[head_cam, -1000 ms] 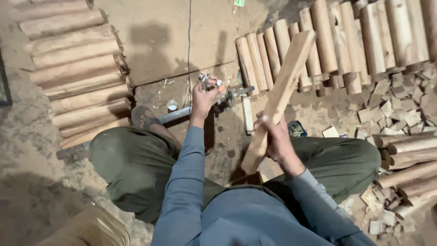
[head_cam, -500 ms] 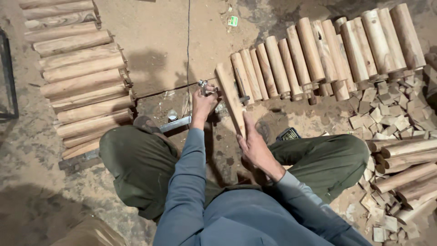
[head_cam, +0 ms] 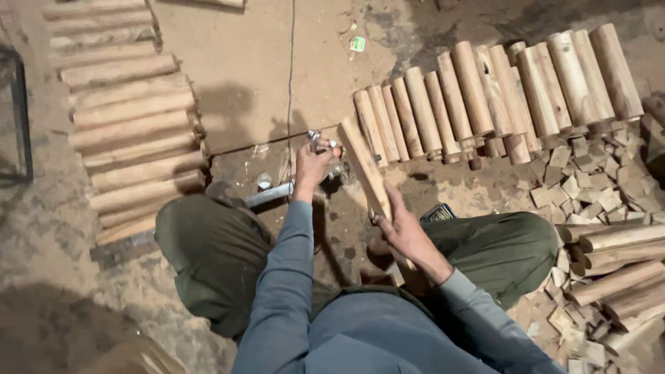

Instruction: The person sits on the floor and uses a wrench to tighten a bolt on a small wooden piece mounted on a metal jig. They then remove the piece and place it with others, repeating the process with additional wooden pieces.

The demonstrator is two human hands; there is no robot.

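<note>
I sit on a dirt floor with my legs spread. My right hand (head_cam: 405, 232) grips a long flat wooden piece (head_cam: 364, 166) near its lower end, and the piece leans away from me toward a metal tool. My left hand (head_cam: 313, 163) is closed on the metal handle (head_cam: 316, 136) of that tool, a small clamp-like device fixed low on the ground in front of me. The upper end of the wooden piece lies right beside my left hand.
A row of rounded wooden billets (head_cam: 485, 90) lies ahead on the right. Another stack of billets (head_cam: 125, 131) lies to the left. Small wood offcuts (head_cam: 589, 187) and more billets (head_cam: 616, 270) litter the right side. A thin cord (head_cam: 291, 69) runs across the board ahead.
My right hand swung the wooden piece from leaning right over the billet row to standing close beside my left hand at the tool. My left hand stayed on the handle.
</note>
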